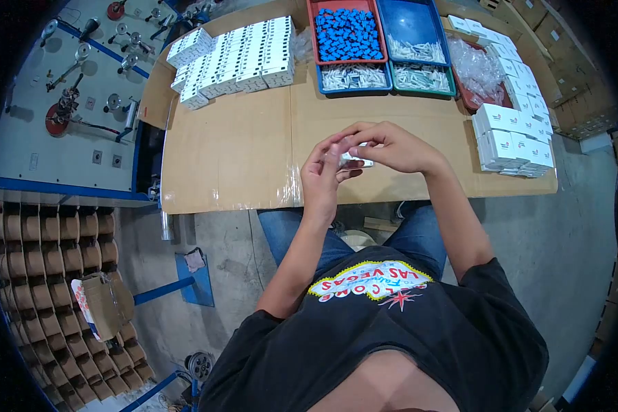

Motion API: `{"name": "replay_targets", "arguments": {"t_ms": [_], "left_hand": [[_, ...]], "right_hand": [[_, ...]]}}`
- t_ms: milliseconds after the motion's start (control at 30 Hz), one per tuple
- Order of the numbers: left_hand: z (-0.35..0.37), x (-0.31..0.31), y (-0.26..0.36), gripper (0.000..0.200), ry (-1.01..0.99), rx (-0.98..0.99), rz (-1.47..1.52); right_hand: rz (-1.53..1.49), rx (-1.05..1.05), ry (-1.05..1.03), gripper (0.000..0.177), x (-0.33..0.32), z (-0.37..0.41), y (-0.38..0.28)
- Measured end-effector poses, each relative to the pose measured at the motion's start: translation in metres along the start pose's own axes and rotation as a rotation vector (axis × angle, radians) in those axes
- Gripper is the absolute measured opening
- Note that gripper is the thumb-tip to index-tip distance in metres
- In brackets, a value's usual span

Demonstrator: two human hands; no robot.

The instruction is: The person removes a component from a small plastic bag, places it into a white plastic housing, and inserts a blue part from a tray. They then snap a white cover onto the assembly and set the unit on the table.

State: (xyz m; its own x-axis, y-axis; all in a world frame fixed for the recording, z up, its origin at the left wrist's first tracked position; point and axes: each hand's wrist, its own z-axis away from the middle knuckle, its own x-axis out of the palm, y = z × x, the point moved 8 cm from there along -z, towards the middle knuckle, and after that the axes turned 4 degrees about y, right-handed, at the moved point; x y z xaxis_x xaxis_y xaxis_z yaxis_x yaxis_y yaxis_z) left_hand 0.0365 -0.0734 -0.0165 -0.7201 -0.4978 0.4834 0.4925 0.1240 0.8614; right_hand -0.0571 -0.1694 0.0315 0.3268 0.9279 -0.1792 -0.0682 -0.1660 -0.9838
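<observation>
Both of my hands meet above the front middle of the cardboard-covered table point(233, 151). Between them is a small white item point(356, 161), partly hidden by the fingers. My left hand point(323, 165) is wrapped round it from the left, thumb up. The fingers of my right hand point(391, 147) bend over its top from the right and touch the left fingertips. What exactly the item is, I cannot make out.
White boxes point(254, 55) stand in rows at the back left, more boxes point(515, 141) at the right. Behind my hands are a red tray of blue pieces point(349, 34), trays of white pieces point(353, 77) and a tray with clear plastic bags point(477, 72). A cardboard divider grid point(55, 275) lies lower left.
</observation>
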Motion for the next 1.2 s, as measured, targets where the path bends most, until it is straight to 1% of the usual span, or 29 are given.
{"name": "replay_targets", "arguments": {"t_ms": [67,167,200,267,300,367,400,467,500,567,600,667,700,733,800,833,867,900,933,1000,1033,1067,1133,1167,1200], "left_hand": [[0.001,0.002,-0.005,0.037,-0.053,-0.092,0.156],[0.002,0.003,-0.008,0.034,-0.047,-0.096,0.196],[0.002,0.005,-0.010,0.034,-0.049,-0.095,0.196],[0.001,0.006,-0.009,0.032,-0.024,-0.025,0.026],[0.000,0.004,-0.010,0.032,-0.023,-0.023,0.026],[-0.002,0.001,-0.017,0.030,-0.042,-0.071,-0.004],[-0.002,0.001,-0.016,0.030,-0.043,-0.071,-0.005],[-0.003,0.002,-0.018,0.036,-0.051,-0.111,0.011],[-0.003,0.002,-0.019,0.036,-0.053,-0.112,0.009],[-0.004,0.003,-0.012,0.055,-0.071,0.052,-0.066],[-0.002,0.010,-0.009,0.055,-0.071,0.052,-0.066],[0.012,0.024,0.031,0.073,0.076,0.526,-0.595],[0.014,0.027,0.038,0.083,0.098,0.612,-0.725],[0.010,0.026,0.036,0.083,0.099,0.610,-0.724],[0.006,0.026,0.027,0.072,0.041,0.674,-0.781],[0.005,0.024,0.023,0.072,0.039,0.671,-0.781],[0.003,0.020,0.017,0.064,0.055,0.635,-0.768],[0.000,0.017,0.010,0.055,0.066,0.599,-0.752],[-0.002,0.016,0.004,0.055,0.052,0.597,-0.748],[-0.005,0.009,-0.007,0.040,0.076,0.548,-0.659],[-0.004,0.010,-0.007,0.032,0.079,0.548,-0.683],[-0.007,0.011,-0.013,0.032,0.064,0.545,-0.675],[-0.020,-0.005,-0.038,0.030,0.114,0.402,-0.472],[-0.024,-0.012,-0.046,0.030,0.100,0.370,-0.430],[-0.027,-0.019,-0.056,0.030,0.090,0.363,-0.423]], "right_hand": [[0.045,-0.084,0.079,0.023,-0.009,0.000,-0.003],[0.074,-0.058,0.100,0.020,-0.015,0.002,-0.003],[0.075,-0.059,0.101,0.020,-0.015,0.002,-0.003],[0.055,-0.028,0.181,0.019,-0.021,0.003,-0.001],[0.055,-0.029,0.180,0.019,-0.021,0.003,0.000],[0.070,-0.073,0.263,0.020,-0.026,0.004,-0.002],[0.069,-0.073,0.264,0.020,-0.027,0.005,-0.003],[0.149,-0.007,0.303,0.020,-0.031,0.007,-0.001],[0.148,-0.007,0.305,0.020,-0.031,0.008,-0.001],[0.126,0.005,0.337,0.020,-0.033,0.009,-0.001],[0.125,0.005,0.337,0.020,-0.033,0.009,-0.001],[0.137,0.013,0.323,0.022,-0.029,0.008,-0.001],[0.137,0.013,0.321,0.022,-0.027,0.008,-0.002],[0.182,-0.020,0.315,0.022,-0.023,0.008,-0.005],[0.223,-0.049,0.310,0.023,-0.017,0.010,-0.006],[0.231,-0.077,0.311,0.023,-0.014,0.011,-0.004],[0.242,-0.105,0.316,0.024,-0.013,0.012,-0.003],[0.263,-0.077,0.323,0.025,-0.014,0.013,0.000],[0.266,-0.071,0.336,0.025,-0.015,0.015,0.002],[0.303,0.024,0.318,0.019,-0.017,0.017,0.012],[0.361,0.048,0.305,0.022,-0.018,0.017,0.013],[0.368,0.057,0.318,0.022,-0.021,0.018,0.016],[0.162,0.062,0.329,0.025,-0.022,0.018,0.032],[0.120,0.089,0.295,0.029,-0.026,0.016,0.040],[0.125,0.098,0.304,0.029,-0.034,0.016,0.051]]}}
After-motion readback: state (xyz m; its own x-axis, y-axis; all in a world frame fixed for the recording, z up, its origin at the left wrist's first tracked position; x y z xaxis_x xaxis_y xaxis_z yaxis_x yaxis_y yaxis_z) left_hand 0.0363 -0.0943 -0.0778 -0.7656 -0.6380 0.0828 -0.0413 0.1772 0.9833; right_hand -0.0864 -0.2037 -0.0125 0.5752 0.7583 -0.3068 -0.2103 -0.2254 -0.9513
